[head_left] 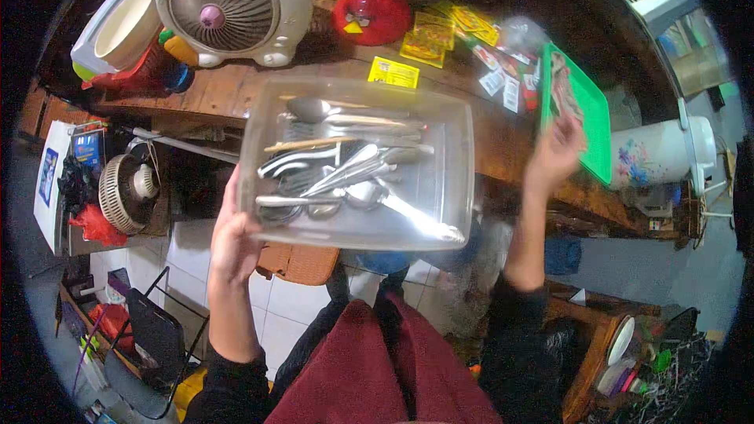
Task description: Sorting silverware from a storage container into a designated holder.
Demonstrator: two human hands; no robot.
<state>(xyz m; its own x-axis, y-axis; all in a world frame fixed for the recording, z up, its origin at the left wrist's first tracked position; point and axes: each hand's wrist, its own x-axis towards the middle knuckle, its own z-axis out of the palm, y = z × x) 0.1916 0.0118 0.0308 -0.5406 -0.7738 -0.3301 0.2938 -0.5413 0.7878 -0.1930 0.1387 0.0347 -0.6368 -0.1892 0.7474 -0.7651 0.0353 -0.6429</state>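
My left hand (237, 224) grips the left side of a clear plastic box (459, 165) and holds it up in front of the wooden table. Inside the box lies a loose pile of cutlery: a large spoon (309, 109), several forks and spoons, and a pair of wooden chopsticks (310, 144). Off to the right, my right hand (561, 147) is closed on the lower end of a greyish-pink cloth (564, 94), slightly blurred. The cloth lies against a green plastic tray (597, 126) at the table's right side.
On the table stand a white fan (228, 12), a cream bowl (126, 27) and a red bird-shaped object (371, 16). Yellow sachets (428, 38) and other small packets (503, 78) lie near the tray. A flowered white jug (656, 155) is at the right edge. An orange-brown stool (298, 262) stands below.
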